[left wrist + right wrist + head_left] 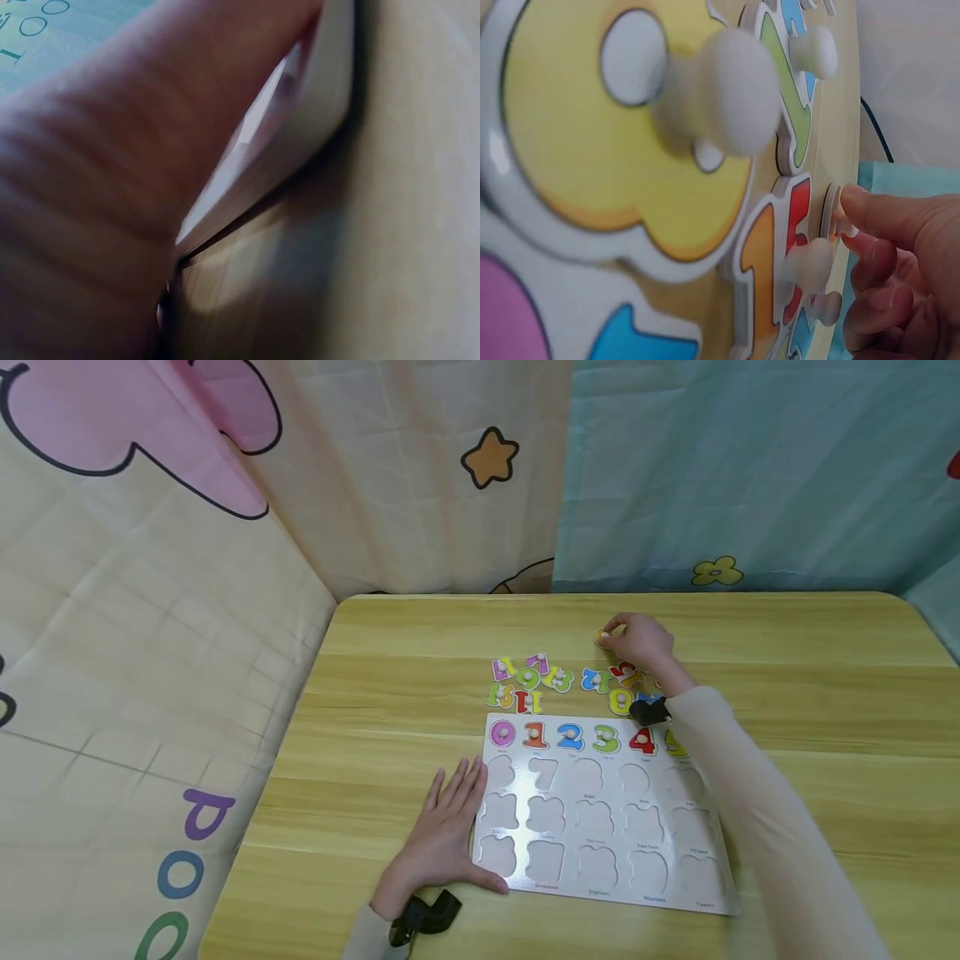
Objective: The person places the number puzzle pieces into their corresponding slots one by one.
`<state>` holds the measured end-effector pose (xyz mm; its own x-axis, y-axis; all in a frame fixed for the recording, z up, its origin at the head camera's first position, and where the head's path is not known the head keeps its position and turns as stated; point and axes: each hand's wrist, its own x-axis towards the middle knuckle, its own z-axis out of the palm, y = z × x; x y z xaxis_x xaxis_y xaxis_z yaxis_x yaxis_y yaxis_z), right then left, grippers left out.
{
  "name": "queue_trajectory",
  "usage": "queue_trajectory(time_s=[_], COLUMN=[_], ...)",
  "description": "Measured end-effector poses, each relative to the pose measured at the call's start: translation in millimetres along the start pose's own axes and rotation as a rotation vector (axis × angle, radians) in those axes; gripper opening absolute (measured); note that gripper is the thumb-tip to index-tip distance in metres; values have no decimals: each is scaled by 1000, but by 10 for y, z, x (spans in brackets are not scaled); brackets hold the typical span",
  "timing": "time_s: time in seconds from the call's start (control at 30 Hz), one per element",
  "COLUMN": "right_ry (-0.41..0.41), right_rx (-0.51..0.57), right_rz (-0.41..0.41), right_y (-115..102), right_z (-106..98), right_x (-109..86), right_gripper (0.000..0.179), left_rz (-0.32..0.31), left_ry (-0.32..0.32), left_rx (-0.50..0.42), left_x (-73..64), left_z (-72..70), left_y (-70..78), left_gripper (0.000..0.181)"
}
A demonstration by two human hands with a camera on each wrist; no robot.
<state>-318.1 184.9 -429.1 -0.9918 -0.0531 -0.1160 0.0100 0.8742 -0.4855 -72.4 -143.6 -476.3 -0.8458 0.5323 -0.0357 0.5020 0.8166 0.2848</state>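
A white number puzzle board (522,814) lies on the table, with the numbers 0 to 5 along its top row and recesses below. My left hand (447,835) rests at its lower left corner, fingers spread straight along the left edge and thumb over the bottom edge. At the far side, my right hand (639,639) pinches a small yellow-orange puzzle piece (600,638) between thumb and fingers. In the right wrist view that piece (829,214) shows edge-on, its number hidden. A yellow 8 piece (562,157) with a white knob fills the near part there.
Several loose number pieces (527,677) lie in a group behind the board's left half. Another group, including a blue-and-green 12 (596,680), lies below the right hand. The right forearm covers the board's upper right corner. Printed curtains (420,485) hang behind the table (840,735).
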Motion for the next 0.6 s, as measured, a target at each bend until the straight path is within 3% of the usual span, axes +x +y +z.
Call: queue_trajectory(time_s=[0.4, 0.6], right_ry=[3, 22], right_rx=[40, 109], right_rz=[12, -68], right_y=[-23, -109], right_z=[42, 114], right_x=[28, -83], right_gripper=[30, 31], left_rz=[-8, -12], left_ry=[-6, -13], left_rx=[0, -13], left_x=[-1, -2], left_z=[-18, -14], left_y=[11, 7], left_gripper=[146, 146])
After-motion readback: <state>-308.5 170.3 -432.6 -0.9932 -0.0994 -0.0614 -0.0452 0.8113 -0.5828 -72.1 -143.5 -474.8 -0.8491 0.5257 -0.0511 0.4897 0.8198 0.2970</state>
